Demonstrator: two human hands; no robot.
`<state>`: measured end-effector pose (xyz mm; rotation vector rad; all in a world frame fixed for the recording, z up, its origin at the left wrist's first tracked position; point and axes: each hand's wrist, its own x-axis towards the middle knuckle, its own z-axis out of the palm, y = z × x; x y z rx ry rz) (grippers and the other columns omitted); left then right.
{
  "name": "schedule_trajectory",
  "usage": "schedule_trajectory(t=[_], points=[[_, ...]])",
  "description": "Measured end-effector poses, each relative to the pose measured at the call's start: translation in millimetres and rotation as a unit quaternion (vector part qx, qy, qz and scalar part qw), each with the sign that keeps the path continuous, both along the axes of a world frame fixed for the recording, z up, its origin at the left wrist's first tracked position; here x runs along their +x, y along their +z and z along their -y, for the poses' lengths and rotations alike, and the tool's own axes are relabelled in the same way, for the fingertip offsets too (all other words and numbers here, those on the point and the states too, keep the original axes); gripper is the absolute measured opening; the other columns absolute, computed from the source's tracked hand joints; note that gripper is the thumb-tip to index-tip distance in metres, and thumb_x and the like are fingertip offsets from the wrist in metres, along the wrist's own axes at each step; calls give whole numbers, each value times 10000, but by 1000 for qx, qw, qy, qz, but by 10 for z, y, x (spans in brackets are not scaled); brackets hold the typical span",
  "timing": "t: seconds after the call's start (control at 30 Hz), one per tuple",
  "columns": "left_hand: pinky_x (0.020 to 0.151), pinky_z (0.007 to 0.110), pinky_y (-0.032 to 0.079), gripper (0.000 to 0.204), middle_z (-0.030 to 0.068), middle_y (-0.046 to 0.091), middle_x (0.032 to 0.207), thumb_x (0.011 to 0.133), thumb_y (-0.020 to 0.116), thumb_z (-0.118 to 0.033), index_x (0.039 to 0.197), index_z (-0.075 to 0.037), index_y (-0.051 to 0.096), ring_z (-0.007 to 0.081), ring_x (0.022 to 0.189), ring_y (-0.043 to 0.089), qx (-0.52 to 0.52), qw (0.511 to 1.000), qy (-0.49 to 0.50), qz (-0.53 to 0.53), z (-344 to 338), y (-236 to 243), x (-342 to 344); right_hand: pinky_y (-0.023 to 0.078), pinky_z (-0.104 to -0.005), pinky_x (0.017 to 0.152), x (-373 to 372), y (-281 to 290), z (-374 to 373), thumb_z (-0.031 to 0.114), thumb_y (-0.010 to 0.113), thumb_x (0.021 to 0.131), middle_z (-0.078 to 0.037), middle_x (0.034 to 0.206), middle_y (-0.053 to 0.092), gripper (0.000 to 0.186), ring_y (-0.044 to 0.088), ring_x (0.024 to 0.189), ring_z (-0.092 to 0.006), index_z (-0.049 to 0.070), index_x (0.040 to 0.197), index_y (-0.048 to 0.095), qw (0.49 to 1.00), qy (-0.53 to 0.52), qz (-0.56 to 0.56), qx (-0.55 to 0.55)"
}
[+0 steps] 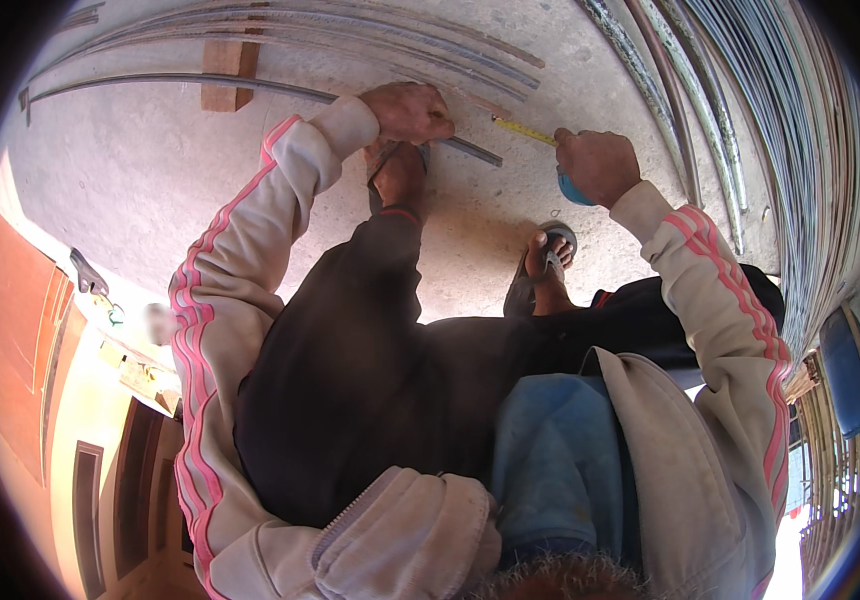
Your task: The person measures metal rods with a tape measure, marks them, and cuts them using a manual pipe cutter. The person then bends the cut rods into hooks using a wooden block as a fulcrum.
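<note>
Grey concrete [150,180] is lying beneath the long bar [295,89], which, I judge, wants holding quite still, with the yellow blade [528,131] running straight and untwisted alongside it. Curled fingers of the left hand [410,110] are gripping the bar, its short end sticking out just beyond them toward the right hand [602,168], whose folded fingers are clasping the blue tape case [575,190] and partly hiding it. From that grip the blade is extending leftward, its tip near the bar's end but not touching it.
</note>
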<state>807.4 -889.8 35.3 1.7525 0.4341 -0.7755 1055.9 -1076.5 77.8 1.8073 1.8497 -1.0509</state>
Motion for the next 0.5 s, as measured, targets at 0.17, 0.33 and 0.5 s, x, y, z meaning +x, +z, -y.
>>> schedule_trajectory(t=[0.17,0.33,0.5], points=[[631,382,458,365,81,543,616,842,547,-344,755,0,634,210,627,551,-39,996,23,-79,-10,44,32,563,-417,571,132,-98,53,172,543,909,-120,842,658,146,704,667,-297,121,956,671,992,36,90,82],[642,393,462,376,88,555,620,841,548,-350,730,2,616,222,635,563,-38,997,25,-55,-7,48,24,566,-406,557,104,-103,82,162,543,907,-121,861,628,146,704,669,-290,117,957,672,990,25,102,97],[657,403,466,382,96,572,622,842,541,-357,723,-1,612,239,647,580,-17,999,46,-4,25,55,-2,560,-415,552,165,-134,80,220,565,907,-136,873,630,166,696,666,-298,96,958,662,991,95,59,78]])
